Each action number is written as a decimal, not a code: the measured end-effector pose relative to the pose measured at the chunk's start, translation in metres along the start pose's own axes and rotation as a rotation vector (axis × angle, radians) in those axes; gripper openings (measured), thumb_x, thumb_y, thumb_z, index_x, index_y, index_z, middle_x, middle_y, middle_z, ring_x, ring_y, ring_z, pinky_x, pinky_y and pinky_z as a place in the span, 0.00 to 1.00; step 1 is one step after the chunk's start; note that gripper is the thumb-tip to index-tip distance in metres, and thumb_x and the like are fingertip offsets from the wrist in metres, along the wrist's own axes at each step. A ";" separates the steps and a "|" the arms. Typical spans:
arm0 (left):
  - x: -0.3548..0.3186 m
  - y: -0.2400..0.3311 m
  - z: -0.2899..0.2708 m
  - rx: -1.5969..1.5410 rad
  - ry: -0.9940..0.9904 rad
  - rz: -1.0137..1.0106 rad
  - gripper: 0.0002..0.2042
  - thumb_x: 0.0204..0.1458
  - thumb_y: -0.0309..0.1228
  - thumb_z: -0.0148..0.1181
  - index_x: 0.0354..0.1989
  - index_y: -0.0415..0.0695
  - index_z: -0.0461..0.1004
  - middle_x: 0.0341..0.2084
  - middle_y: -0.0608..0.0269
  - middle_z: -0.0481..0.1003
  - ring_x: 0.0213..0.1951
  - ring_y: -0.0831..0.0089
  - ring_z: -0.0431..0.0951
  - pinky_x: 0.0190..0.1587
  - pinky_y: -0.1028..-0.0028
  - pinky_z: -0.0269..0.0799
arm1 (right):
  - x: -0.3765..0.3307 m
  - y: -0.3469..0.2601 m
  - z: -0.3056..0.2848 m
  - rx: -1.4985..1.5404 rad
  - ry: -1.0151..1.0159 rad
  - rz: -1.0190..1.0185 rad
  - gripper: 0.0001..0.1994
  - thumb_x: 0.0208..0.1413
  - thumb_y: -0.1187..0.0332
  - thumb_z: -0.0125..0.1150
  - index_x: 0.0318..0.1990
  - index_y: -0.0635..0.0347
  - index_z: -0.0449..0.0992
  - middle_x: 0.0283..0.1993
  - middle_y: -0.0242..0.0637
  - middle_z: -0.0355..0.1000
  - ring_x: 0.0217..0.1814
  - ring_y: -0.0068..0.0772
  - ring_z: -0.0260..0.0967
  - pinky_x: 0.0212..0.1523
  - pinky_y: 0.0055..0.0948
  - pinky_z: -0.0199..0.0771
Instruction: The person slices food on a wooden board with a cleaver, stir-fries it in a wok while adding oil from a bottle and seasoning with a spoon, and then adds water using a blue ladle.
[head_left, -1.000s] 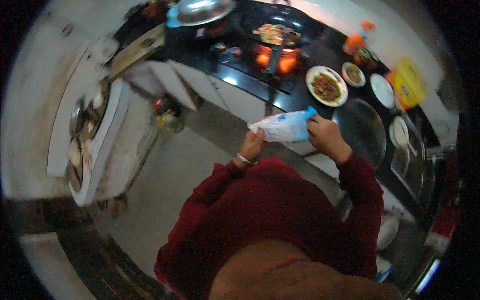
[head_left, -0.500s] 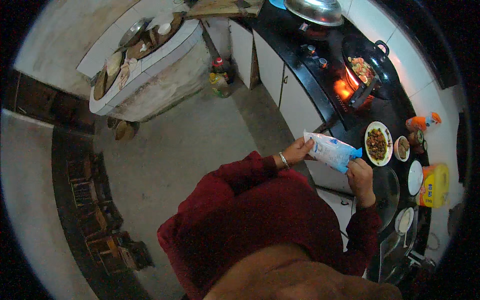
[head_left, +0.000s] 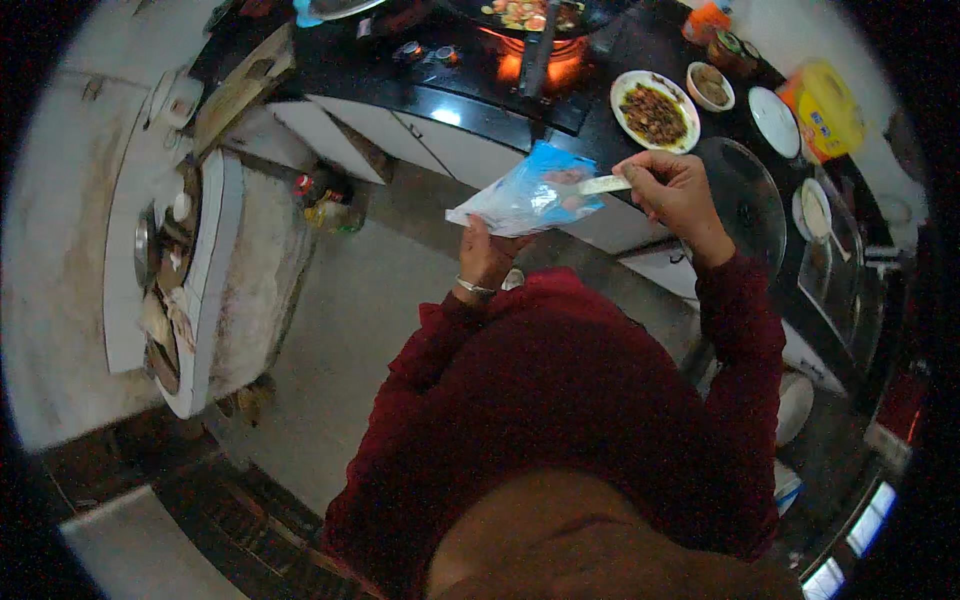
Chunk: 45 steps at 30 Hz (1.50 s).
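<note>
My left hand [head_left: 485, 252] grips the bottom corner of a white and blue plastic bag [head_left: 512, 192], which lies tilted in front of the counter with its blue end toward the stove. Between the thumb and fingers of my right hand [head_left: 678, 198] is a white spoon [head_left: 606, 184], held by its handle. The spoon's far end reaches into the blue mouth of the bag and shows only faintly through the plastic. What the bag contains cannot be made out.
On the lit stove a black wok [head_left: 600, 14] holds sliced food [head_left: 518, 14]; its handle [head_left: 537, 62] points toward me. Along the black counter are a plate of cooked food [head_left: 655, 112], a small bowl [head_left: 711, 88], a white dish [head_left: 774, 123], a yellow container [head_left: 826, 110] and a glass lid [head_left: 745, 205].
My right hand has come away from the bag's blue end and now holds a white spoon in its mouth. The bag has turned and shifted left. My view has swung round to the right.
</note>
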<state>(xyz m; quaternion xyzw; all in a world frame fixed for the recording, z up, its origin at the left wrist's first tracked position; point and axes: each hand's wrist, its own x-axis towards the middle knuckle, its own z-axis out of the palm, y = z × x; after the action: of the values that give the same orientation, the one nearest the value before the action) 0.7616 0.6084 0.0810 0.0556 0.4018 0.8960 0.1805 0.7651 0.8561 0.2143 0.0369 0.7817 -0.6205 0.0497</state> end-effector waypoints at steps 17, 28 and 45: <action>-0.004 0.002 0.009 -0.146 0.044 -0.074 0.39 0.48 0.64 0.33 0.60 0.43 0.48 0.57 0.52 0.57 0.56 0.54 0.61 0.55 0.52 0.60 | -0.020 -0.007 -0.016 0.161 0.064 -0.054 0.09 0.53 0.66 0.55 0.34 0.62 0.77 0.18 0.29 0.67 0.13 0.13 0.59 0.11 0.15 0.59; 0.001 0.000 0.000 -0.236 0.076 -0.057 0.39 0.49 0.63 0.31 0.60 0.43 0.47 0.56 0.51 0.57 0.54 0.54 0.63 0.54 0.54 0.61 | -0.002 -0.017 -0.016 0.209 0.057 0.044 0.10 0.52 0.63 0.57 0.32 0.62 0.76 0.17 0.27 0.65 0.11 0.12 0.56 0.11 0.14 0.55; 0.000 0.040 -0.091 -0.210 0.258 0.081 0.42 0.45 0.61 0.46 0.61 0.43 0.45 0.59 0.53 0.52 0.57 0.50 0.56 0.54 0.52 0.61 | 0.242 -0.029 -0.053 0.446 0.248 -0.207 0.09 0.52 0.68 0.57 0.37 0.63 0.75 0.23 0.28 0.69 0.19 0.12 0.62 0.19 0.14 0.65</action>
<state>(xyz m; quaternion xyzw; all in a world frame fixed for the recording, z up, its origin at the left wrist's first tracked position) 0.7279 0.5205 0.0496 -0.0629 0.3230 0.9394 0.0958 0.5195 0.9001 0.2241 0.0427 0.6254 -0.7699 -0.1195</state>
